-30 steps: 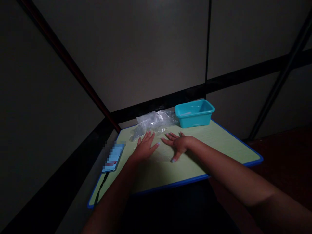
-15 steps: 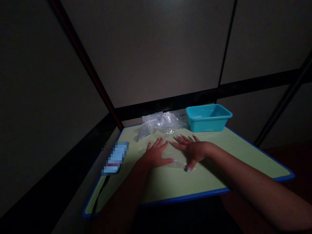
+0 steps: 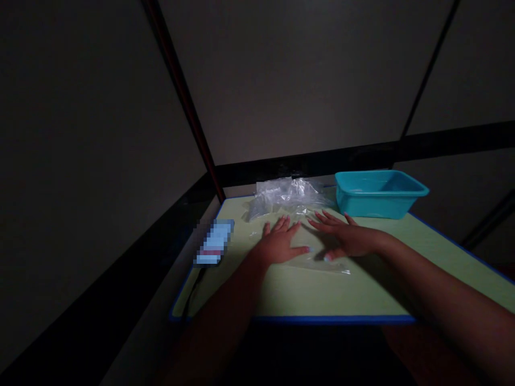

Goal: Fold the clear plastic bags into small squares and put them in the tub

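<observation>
A clear plastic bag (image 3: 317, 264) lies flat on the pale green table (image 3: 306, 297), hard to make out under my hands. My left hand (image 3: 279, 244) presses on it with the fingers spread. Beside it, my right hand (image 3: 341, 236) is also open, fingers stretched forward and thumb pointing towards the left thumb. Just beyond my fingertips is a crumpled heap of clear plastic bags (image 3: 287, 194). Neither hand grips anything.
A turquoise plastic basin (image 3: 372, 203) stands at the back right of the table. On the left edge lies a phone (image 3: 215, 244), its screen blurred, with a dark cable (image 3: 193, 292) running from it. Panelled walls (image 3: 306, 80) rise behind the table.
The view has turned left, so everything sits further right in it. My right hand has shifted slightly forward over the bag, uncovering more of its near edge. Both hands stay spread.
</observation>
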The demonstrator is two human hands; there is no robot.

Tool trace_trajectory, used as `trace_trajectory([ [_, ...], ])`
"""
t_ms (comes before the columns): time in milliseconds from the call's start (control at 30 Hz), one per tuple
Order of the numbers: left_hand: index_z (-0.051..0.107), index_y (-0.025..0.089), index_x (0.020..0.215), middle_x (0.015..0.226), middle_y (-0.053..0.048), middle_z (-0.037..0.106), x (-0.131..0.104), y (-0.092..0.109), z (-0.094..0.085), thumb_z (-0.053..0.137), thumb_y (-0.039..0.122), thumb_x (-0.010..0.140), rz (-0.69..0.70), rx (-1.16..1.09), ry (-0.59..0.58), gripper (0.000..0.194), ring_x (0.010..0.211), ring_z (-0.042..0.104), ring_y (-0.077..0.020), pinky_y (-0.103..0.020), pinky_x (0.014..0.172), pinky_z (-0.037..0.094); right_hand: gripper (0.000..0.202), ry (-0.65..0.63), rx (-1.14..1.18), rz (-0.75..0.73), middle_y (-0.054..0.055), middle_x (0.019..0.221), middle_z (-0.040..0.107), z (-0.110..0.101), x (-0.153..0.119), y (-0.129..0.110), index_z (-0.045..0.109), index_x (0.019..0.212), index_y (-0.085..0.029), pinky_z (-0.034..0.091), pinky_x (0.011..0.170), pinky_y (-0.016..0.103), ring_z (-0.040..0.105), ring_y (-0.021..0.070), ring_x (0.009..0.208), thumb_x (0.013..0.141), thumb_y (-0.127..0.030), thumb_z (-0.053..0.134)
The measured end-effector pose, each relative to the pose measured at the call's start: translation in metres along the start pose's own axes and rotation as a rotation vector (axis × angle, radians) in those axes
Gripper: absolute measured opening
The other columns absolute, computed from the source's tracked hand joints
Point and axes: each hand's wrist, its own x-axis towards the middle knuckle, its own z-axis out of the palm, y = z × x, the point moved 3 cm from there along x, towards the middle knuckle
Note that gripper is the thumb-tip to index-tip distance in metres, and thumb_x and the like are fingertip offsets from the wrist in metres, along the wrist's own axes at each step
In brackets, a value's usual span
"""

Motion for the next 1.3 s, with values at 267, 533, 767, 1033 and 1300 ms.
trace_trajectory([
  [267,0.056,0.019,0.12,0.13,-0.01,0.051,0.006,-0.029,-0.016,0.042,0.047,0.087,-0.183,0.146,0.382,0.045,0.122,0.039,-0.0267,-0.041,0.102,0.031,0.047,0.364,0.004,0.129,0.016,0.107,0.058,-0.006,0.018,0.015,0.06,0.11,-0.014,0.039,0.087,0.035,0.052,0.0281,0.103,0.077,-0.049,0.057],
  [533,0.061,0.02,0.112,0.122,-0.009,0.057,0.009,-0.049,-0.015,0.05,0.042,0.084,-0.265,0.16,0.409,0.038,0.12,0.042,-0.0283,-0.043,0.1,0.033,0.045,0.265,-0.053,0.232,0.013,0.097,0.063,-0.005,0.021,0.017,0.061,0.096,-0.015,0.041,0.072,0.027,0.058,0.0238,0.088,0.072,-0.053,0.063],
  [767,0.042,0.022,0.135,0.148,-0.007,0.028,0.013,-0.043,-0.002,0.046,0.044,0.086,-0.075,0.072,0.134,0.053,0.138,0.016,-0.0242,-0.047,0.109,0.018,0.031,0.219,-0.088,0.231,0.013,0.095,0.065,-0.003,0.024,0.014,0.064,0.087,-0.016,0.038,0.066,0.025,0.058,0.0224,0.088,0.078,-0.046,0.059],
  [1033,0.04,0.02,0.136,0.15,-0.011,0.019,0.008,-0.042,0.002,0.045,0.047,0.086,-0.163,0.074,0.032,0.057,0.139,0.008,-0.0265,-0.051,0.106,0.017,0.028,0.228,-0.087,0.241,0.011,0.097,0.065,-0.005,0.022,0.01,0.063,0.092,-0.017,0.036,0.065,0.024,0.058,0.0213,0.089,0.081,-0.042,0.057],
  [1300,0.06,0.018,0.106,0.123,-0.013,0.055,0.007,-0.039,-0.01,0.059,0.049,0.077,-0.193,0.113,0.3,0.042,0.122,0.042,-0.0294,-0.042,0.1,0.033,0.024,0.242,0.027,0.239,0.008,0.092,0.066,-0.006,0.02,0.009,0.062,0.092,-0.018,0.035,0.061,0.022,0.058,0.0172,0.08,0.076,-0.035,0.064],
])
